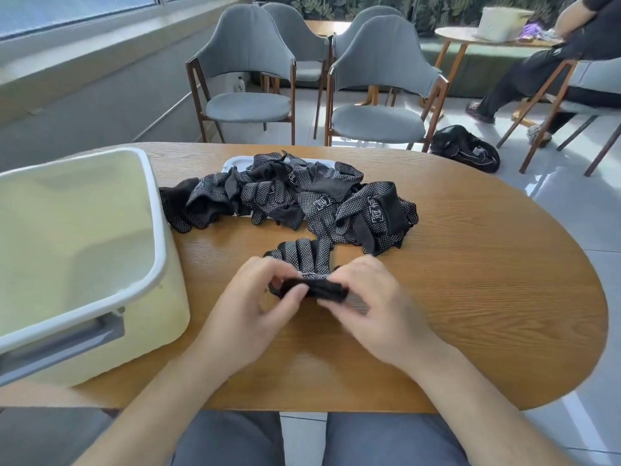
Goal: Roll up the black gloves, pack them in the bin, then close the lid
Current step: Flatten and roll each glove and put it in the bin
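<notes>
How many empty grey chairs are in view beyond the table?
4: front left chair, front right chair, back left chair behind the first, back right chair behind the second. A person's occupied seat at right is not counted; more may be hidden.

A pale yellow bin with a white rim and grey handle stands open at the left of the frame. A heap of black gloves with white dots lies at centre, partly on a flat white lid. Just below, a single glove lies with its fingers pointing away, its cuff pinched by the left hand and right hand.
</notes>
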